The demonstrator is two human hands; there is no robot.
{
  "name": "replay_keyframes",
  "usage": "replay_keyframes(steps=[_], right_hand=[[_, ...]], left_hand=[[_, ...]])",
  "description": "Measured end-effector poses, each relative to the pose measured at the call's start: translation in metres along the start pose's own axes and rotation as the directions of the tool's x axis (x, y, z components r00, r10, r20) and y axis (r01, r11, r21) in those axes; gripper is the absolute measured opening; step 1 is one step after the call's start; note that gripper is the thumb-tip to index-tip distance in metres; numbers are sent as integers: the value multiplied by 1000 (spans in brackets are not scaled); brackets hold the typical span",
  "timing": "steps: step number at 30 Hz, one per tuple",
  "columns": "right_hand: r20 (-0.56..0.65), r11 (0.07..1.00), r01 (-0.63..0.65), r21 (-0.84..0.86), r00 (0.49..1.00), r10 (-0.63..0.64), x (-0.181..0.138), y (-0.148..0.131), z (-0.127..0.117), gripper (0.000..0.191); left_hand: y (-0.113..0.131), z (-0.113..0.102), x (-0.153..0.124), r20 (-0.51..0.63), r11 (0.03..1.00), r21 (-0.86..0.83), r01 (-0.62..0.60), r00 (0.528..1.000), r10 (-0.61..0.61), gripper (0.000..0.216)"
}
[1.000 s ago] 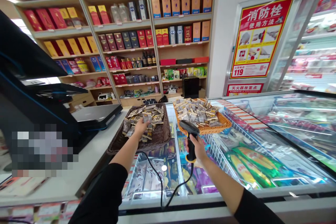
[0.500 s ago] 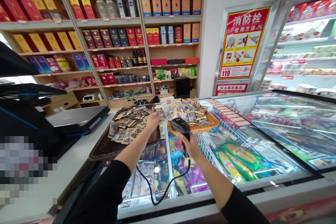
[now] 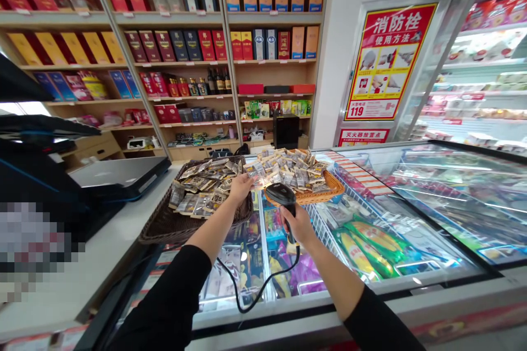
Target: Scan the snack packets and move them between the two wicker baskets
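My right hand (image 3: pixel 300 226) is wrapped round the handle of a black barcode scanner (image 3: pixel 282 195), whose head points forward and left. A black cable loops down from it over the freezer glass. My left hand (image 3: pixel 242 187) pinches a small snack packet (image 3: pixel 257 180) at the near left edge of the orange wicker basket (image 3: pixel 334 186), just ahead of the scanner. Many similar packets (image 3: pixel 288 167) are heaped in that basket. Left of it, a dark brown wicker basket (image 3: pixel 158 226) holds more packets (image 3: pixel 206 200), partly behind my left forearm.
Both baskets rest on a glass-topped chest freezer (image 3: pixel 247 307) with frozen goods inside. At left are a counter (image 3: pixel 99 263), a flat scale (image 3: pixel 119 173) and a dark machine (image 3: pixel 37 192). Shelves of boxes (image 3: pixel 175 46) stand behind; a fire-hydrant poster (image 3: pixel 389 60) hangs on the wall.
The view has tilted down slightly, so the shelves sit higher. Both hands keep their holds; the scanner head is a little further left, and the packet by my left hand looks brighter.
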State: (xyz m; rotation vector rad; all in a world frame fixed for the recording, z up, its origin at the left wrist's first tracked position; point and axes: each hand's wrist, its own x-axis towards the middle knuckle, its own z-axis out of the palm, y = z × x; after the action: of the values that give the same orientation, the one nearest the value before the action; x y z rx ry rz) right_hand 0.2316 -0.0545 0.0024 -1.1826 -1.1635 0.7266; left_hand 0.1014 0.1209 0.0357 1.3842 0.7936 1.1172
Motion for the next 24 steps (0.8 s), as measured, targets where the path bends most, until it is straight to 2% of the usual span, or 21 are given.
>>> replay_keyframes(steps=[7,10,12,15,17,19,21,23,24], right_hand=[[-11,999,-10,33,1000,10,0,1,0,33],[-55,980,-3,197,998,14,4,-1,-2,32],[-104,936,0,352,994,39,9,-4,-7,32],[-177,835,7,551,978,109,16,-9,-16,37],[-219,785,22,619,965,146,20,-10,-21,40],[-247,765,32,643,954,167,22,-9,-24,40],[-260,765,29,644,948,183,24,-7,-25,41],[-264,768,14,640,943,203,25,-4,-25,42],[-269,770,6,638,939,216,25,-3,-24,41]], left_hand=[[-3,-4,1,31,1000,22,16,999,-17,40],[0,-4,-2,9,997,71,-22,1000,22,38],[5,0,-4,12,990,128,-62,998,61,37],[12,14,-4,23,969,236,-74,997,70,39],[14,28,-3,51,935,343,-88,996,75,35],[13,41,-1,135,831,540,-131,989,68,26],[10,51,1,207,644,747,-167,978,14,20],[9,59,3,219,469,866,-173,975,-44,25],[10,62,4,202,421,893,-162,978,-53,25]])
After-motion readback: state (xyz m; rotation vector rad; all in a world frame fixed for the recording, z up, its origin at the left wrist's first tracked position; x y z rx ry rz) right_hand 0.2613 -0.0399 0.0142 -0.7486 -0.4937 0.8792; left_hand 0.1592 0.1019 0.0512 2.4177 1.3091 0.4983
